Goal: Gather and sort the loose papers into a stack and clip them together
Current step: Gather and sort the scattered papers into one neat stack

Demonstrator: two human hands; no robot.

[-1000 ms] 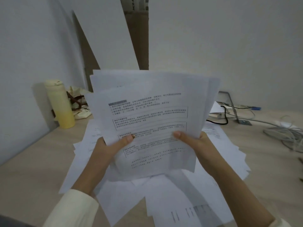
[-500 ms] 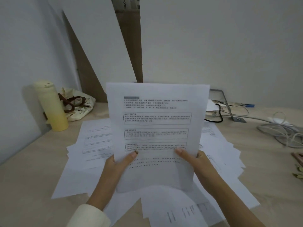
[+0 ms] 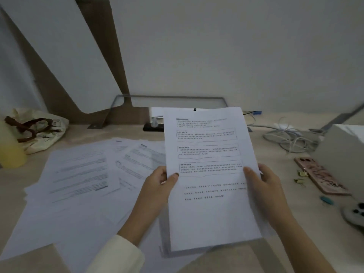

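I see the stack [image 3: 210, 150] has swung right, off the loose sheets [image 3: 78, 174]; fingers of my left hand [image 3: 157, 186] and right hand [image 3: 265, 188] pinch its side edges.

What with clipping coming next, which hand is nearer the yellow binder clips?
Right. The right hand holds the paper stack's right edge, left of the yellow binder clips; the left hand holds its left edge, across the sheets from them.

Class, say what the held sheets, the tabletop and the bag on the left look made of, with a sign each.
Held sheets: thin matte paper, printed, slightly curved. Tabletop: probably pale wood laminate, faint grain. Bag: likely cream cloth, soft creases.
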